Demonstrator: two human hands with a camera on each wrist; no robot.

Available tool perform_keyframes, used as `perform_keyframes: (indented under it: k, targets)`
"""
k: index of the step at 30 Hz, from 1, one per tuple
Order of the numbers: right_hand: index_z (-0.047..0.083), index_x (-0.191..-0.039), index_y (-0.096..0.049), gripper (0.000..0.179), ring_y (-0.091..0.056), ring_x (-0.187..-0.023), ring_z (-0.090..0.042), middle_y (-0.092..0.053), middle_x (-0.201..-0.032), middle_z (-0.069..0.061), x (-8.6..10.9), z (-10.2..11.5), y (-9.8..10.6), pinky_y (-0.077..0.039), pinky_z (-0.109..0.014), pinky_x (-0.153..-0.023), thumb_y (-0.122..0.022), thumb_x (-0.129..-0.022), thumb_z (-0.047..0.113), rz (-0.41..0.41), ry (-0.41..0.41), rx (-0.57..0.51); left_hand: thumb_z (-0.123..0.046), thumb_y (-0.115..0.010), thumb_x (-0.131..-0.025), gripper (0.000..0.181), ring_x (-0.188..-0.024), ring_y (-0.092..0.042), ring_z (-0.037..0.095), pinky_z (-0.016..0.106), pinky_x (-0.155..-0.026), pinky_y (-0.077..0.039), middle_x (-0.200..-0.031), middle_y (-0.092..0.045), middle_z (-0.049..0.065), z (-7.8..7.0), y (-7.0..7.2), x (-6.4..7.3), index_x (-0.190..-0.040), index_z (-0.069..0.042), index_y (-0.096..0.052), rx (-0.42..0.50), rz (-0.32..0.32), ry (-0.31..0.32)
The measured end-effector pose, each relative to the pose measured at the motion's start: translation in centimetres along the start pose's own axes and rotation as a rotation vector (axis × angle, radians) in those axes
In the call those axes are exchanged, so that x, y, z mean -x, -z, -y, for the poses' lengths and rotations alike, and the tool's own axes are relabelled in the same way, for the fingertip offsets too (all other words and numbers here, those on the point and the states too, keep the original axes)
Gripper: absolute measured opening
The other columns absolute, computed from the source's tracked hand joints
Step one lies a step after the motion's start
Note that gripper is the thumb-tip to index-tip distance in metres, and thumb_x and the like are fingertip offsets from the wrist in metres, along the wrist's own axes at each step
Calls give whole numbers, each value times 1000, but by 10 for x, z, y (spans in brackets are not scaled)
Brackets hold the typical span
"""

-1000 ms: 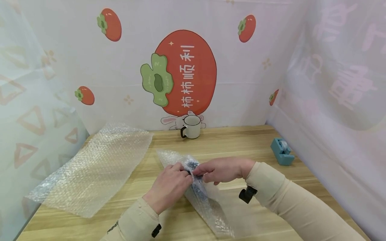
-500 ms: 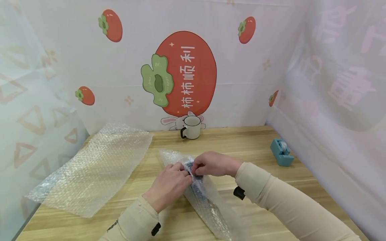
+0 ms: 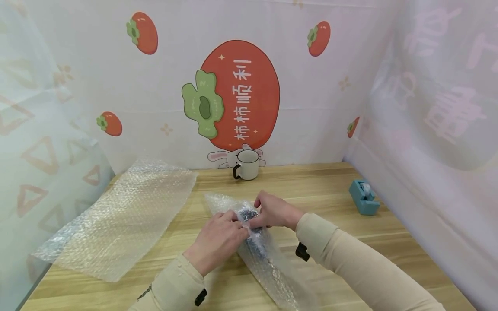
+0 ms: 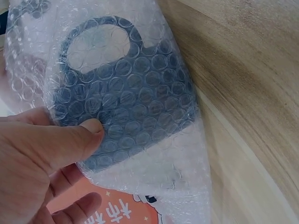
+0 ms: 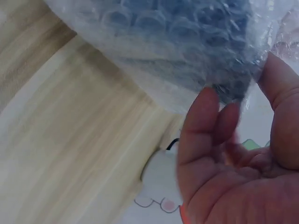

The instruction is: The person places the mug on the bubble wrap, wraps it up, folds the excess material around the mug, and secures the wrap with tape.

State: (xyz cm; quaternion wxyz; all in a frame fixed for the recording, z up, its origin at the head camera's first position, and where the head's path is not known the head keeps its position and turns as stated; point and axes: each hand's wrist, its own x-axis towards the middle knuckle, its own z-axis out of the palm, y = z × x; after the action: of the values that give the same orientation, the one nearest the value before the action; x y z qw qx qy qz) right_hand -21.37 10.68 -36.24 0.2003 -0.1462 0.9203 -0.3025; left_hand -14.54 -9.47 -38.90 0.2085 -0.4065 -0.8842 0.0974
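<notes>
Mug (image 3: pixel 254 245) first, from the head view: dark blue, inside a fold of bubble wrap (image 3: pixel 222 203), between left hand (image 3: pixel 218 241) and right hand (image 3: pixel 278 211). On the table (image 3: pixel 311 183) or just above it, can't tell which. Watch the long loose tail on the near side; smooth it out, or expect bunching. Spare sheet (image 3: pixel 128 220) off to the left, leave that alone. Tape dispenser (image 3: pixel 364 198) well over to the right, so probably worth getting the fold snug before freeing a hand.

Left wrist: thumb (image 4: pixel 91 130) pressed over the body through the bubbles, fingers curled behind. Basically a closed pinch on wrap plus contents, good anchor. Handle (image 4: pixel 136 39) likely the awkward bit, so leave some slack around it.

Right wrist: thumb and bent fingers (image 5: pixel 201 121) either side of a wrapped corner, only partly closed, wrap in between. Can't tell how hard the squeeze. Try drawing that edge taut across rather than mashing down. Popped bubbles, less cushion.
</notes>
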Motion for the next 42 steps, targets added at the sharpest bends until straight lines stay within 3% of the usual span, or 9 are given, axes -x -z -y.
perform_keyframes:
  k: [3, 9, 15, 21, 28, 33, 38, 42]
  targets:
    - [2, -120, -57, 53, -66, -80, -18, -65, -98, -6, -2, 1, -3, -61, -33, -66, -87, -85, 28, 51, -71, -42, -24, -77, -89, 13, -98, -62, 16, 33, -77, -53, -97, -78, -8, 0, -1, 0, -102, -24, -77, -5, -2, -2]
    - [5, -95, -62, 23, -65, -73, -18, -64, -90, -7, -6, 4, -8, -61, -32, -59, -81, -86, 16, 82, -99, -25, -21, -75, -88, 9, -98, -61, 18, 33, -78, -53, -101, -76, -6, -1, -2, 2, -97, -24, -77, 19, -24, 14]
    - [4, -93, -58, 24, -63, -70, -19, -62, -89, -9, -9, 3, -12, -59, -31, -56, -79, -84, 10, 57, -111, -17, -15, -78, -85, 10, -92, -59, 22, 36, -78, -54, -95, -65, 0, 0, -6, 5, -92, -23, -76, 62, -96, 33]
    - [4, -89, -58, 18, -64, -69, -20, -63, -88, -9, -13, 5, -14, -59, -32, -55, -75, -83, 3, 67, -113, 26, -10, -84, -82, 16, -95, -63, 21, 33, -84, -57, -98, -71, -1, 3, -11, 6, -93, -18, -77, 91, -109, 35]
    - [4, -84, -61, 11, -64, -59, -19, -66, -82, -8, -17, 8, -15, -63, -43, -63, -70, -82, -2, 83, -117, 99, -6, -86, -78, 31, -92, -67, 20, 31, -83, -58, -96, -72, 3, 3, -13, 8, -99, -10, -64, 164, -203, 68]
    - [5, -86, -62, 10, -63, -54, -18, -67, -83, -8, -20, 9, -17, -64, -45, -67, -69, -84, -2, 80, -136, 129, -2, -84, -75, 30, -91, -66, 21, 31, -84, -56, -97, -74, 2, 0, -15, 8, -99, -11, -68, 116, -246, 72]
    - [4, -85, -62, 11, -62, -51, -17, -67, -83, -8, -21, 9, -20, -64, -43, -64, -73, -84, 2, 65, -146, 139, -8, -85, -73, 23, -73, -60, 17, 30, -69, -47, -91, -76, -4, -5, -15, 6, -91, -16, -74, 102, -253, 77]
    - [4, -85, -64, 12, -62, -50, -16, -68, -81, -8, -21, 8, -22, -62, -38, -57, -75, -83, 5, 50, -153, 134, -13, -87, -74, 26, -71, -64, 16, 29, -61, -51, -91, -74, -3, -8, -15, 7, -93, -16, -69, 186, -188, 100]
